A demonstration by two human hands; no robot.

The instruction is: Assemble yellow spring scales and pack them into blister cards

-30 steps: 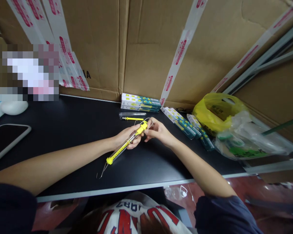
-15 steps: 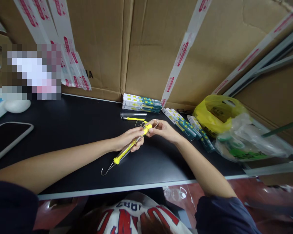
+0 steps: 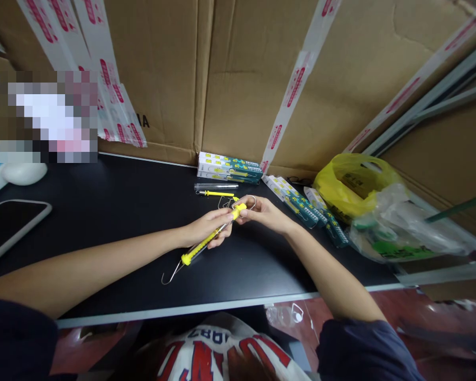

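Note:
A spring scale [image 3: 201,246], with a clear tube, yellow end parts and a wire hook at its lower end, slants above the black table. My left hand [image 3: 209,226] is closed around the tube near its upper end. My right hand [image 3: 265,212] pinches the yellow cap at the top, and a wire loop shows beside its fingers. Some of the right fingers are hidden behind the cap. Just beyond the hands lie a loose clear tube [image 3: 216,186], a yellow inner rod [image 3: 219,193] and bent wire hooks [image 3: 224,202].
Printed boxes [image 3: 230,168] stand at the back, with more boxes [image 3: 297,201] to the right. A yellow plastic bag [image 3: 341,185] and a clear bag [image 3: 408,227] sit at the right. A phone-like device [image 3: 16,225] lies left. Large cartons [image 3: 249,79] wall off the back.
The hooked end of the spring scale has shifted slightly left, partly with the camera view. Both hands keep their hold on it.

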